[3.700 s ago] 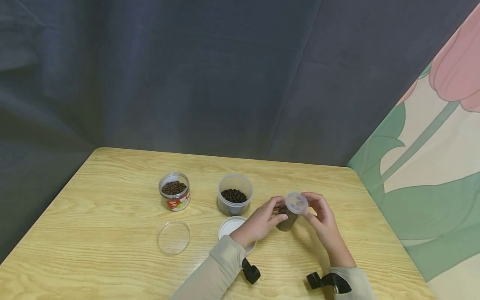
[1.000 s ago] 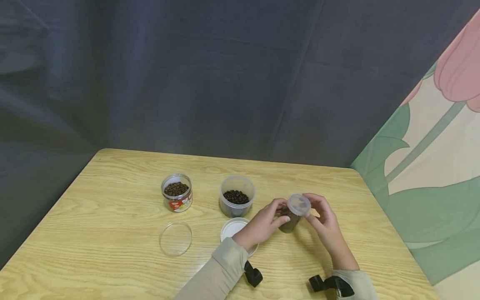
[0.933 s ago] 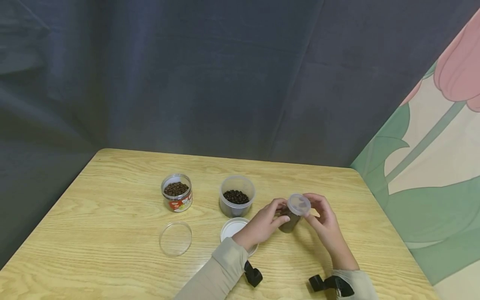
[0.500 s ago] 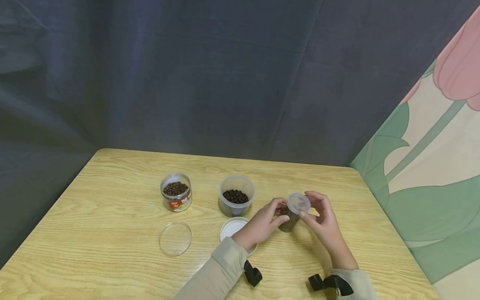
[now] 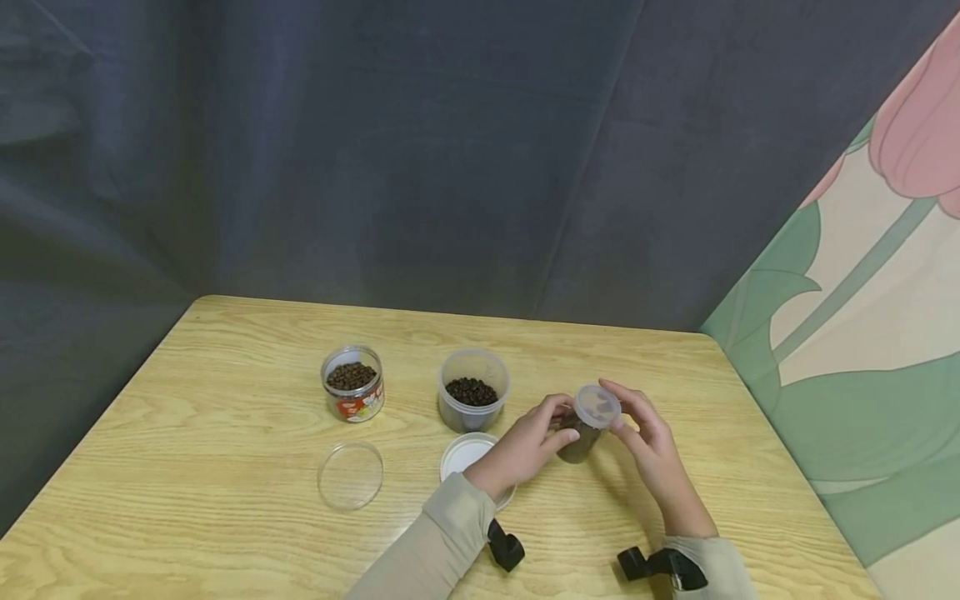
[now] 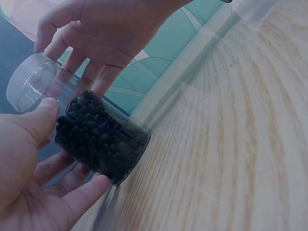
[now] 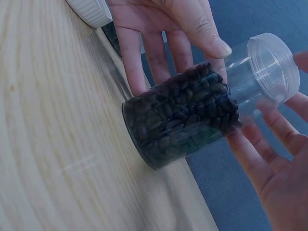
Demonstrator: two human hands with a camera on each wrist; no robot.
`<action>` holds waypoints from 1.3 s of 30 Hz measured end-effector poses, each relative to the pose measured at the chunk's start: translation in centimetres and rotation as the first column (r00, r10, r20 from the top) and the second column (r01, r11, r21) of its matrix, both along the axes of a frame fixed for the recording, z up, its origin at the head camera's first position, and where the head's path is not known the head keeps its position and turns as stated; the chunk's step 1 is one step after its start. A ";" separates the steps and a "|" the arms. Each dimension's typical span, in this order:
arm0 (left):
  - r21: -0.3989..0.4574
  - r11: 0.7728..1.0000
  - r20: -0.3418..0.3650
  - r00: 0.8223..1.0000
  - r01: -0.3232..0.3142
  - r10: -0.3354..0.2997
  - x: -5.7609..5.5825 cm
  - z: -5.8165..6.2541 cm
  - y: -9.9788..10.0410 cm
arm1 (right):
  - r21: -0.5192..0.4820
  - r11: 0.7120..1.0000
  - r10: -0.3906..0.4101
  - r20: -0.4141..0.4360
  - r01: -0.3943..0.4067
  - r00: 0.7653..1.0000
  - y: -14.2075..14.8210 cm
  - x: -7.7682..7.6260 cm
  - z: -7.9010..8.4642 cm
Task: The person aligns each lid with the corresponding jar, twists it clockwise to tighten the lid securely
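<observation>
A clear plastic jar (image 5: 577,446) part filled with dark coffee beans (image 7: 183,113) is between both hands. Its translucent lid (image 5: 598,405) is on top. My left hand (image 5: 521,450) grips the jar's body, thumb on the near side and fingers around the far side. At the lid's right, my right hand (image 5: 654,450) holds the rim between thumb and curled fingers. In the left wrist view the jar's base (image 6: 132,163) is at the tabletop; whether it touches I cannot tell.
An open tub of dark beans (image 5: 472,417) stands behind the left hand. A white lid (image 5: 463,454) lies partly under the left wrist. Further left are an open red-labelled jar of brown beans (image 5: 360,407) and a clear lid (image 5: 350,477). A dark curtain (image 5: 450,167) hangs behind the table.
My right thumb and fingers have shifted around the lid's rim, the thumb moving right and the forefinger left. My left hand and the jar stay in nearly the same place.
</observation>
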State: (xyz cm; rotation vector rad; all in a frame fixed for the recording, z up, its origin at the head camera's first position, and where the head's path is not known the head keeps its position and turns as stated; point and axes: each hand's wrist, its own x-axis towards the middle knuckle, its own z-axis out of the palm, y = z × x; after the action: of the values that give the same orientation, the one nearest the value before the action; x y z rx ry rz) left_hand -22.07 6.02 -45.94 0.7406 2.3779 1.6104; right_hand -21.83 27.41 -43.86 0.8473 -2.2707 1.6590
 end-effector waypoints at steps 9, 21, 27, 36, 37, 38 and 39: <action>0.000 1.000 -0.009 1.000 0.001 -0.001 0.0 0.0 0.0 | -0.064 0.998 -0.023 0.047 0.026 0.999 -0.3 0.1 -0.2; -0.006 1.000 -0.004 1.000 -0.004 0.004 0.0 0.0 -0.1 | -0.055 0.997 -0.053 0.071 0.057 0.996 -0.5 0.1 -0.1; -0.007 1.000 -0.009 1.000 0.006 -0.006 0.0 -0.1 -0.1 | -0.006 0.999 -0.048 0.006 0.048 0.999 -0.4 0.2 0.0; -0.004 1.000 -0.012 1.000 -0.002 0.002 -0.1 -0.4 0.0 | 0.025 0.998 -0.058 0.022 0.058 0.998 -0.4 0.2 -0.1; -0.002 1.000 -0.009 1.000 -0.002 0.002 -0.1 -0.4 0.0 | 0.015 0.998 -0.062 0.028 0.061 0.998 -0.5 0.2 -0.1; 0.001 1.000 -0.009 1.000 -0.002 0.002 -0.1 -0.3 0.0 | 0.004 0.998 -0.065 0.033 0.065 0.997 -0.5 0.2 -0.1; 0.003 1.000 -0.007 1.000 -0.002 0.002 -0.1 -0.3 0.0 | -0.007 0.998 -0.069 0.038 0.069 0.997 -0.6 0.2 -0.1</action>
State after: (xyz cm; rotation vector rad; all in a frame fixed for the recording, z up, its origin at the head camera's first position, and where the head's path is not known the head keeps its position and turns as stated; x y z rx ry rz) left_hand -22.21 6.06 -46.24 0.7467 2.3824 1.6151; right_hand -21.68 26.82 -43.95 0.7331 -2.2890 1.6667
